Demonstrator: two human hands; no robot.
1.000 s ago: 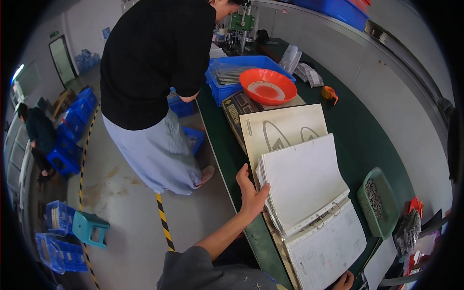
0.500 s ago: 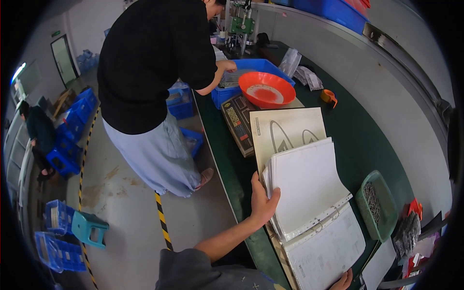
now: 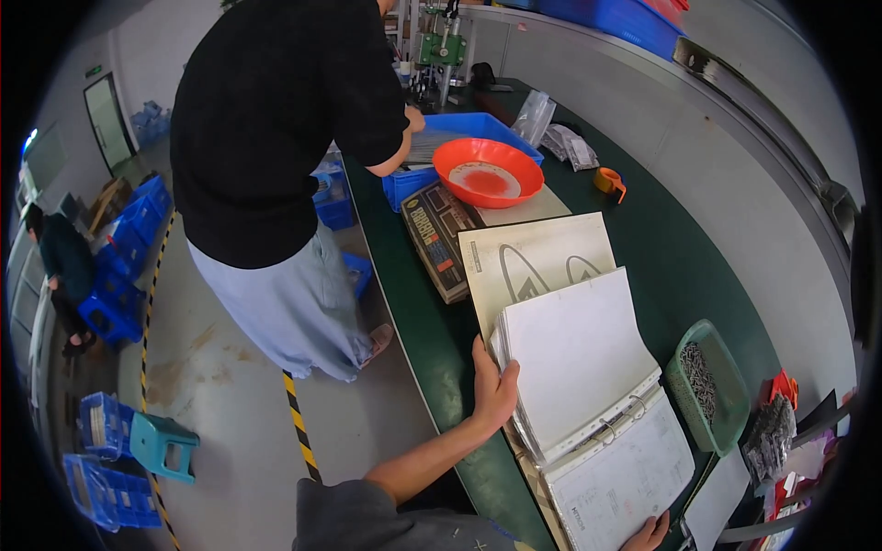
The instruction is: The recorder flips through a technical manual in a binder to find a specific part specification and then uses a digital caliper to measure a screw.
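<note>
An open ring binder (image 3: 537,241) with a cream inside cover lies tilted across the green table. White pages (image 3: 570,349) in clear sleeves hang on its metal rings (image 3: 608,430), most of them turned to the far side. My left hand (image 3: 493,390) grips the binder's left edge, thumb on the sleeve edges and fingers passing behind the cover. At the lower right edge, my right hand (image 3: 649,534) curls its fingers against the binder's lower corner; the rest of that hand is out of view. A printed sheet (image 3: 616,477) faces up on the near side.
Beyond the binder stands a weighing scale (image 3: 436,243) with an orange pan (image 3: 488,173), before a blue crate (image 3: 482,126). A green tray (image 3: 730,404) of small metal parts sits at right. Orange tape (image 3: 606,180) lies farther back. A co-worker in black (image 3: 276,129) stands left.
The view has shifted slightly, so the scale, pan and tray sit a little farther left. Both hands keep their places on the binder. The co-worker's hand has drawn back over the blue crate.
</note>
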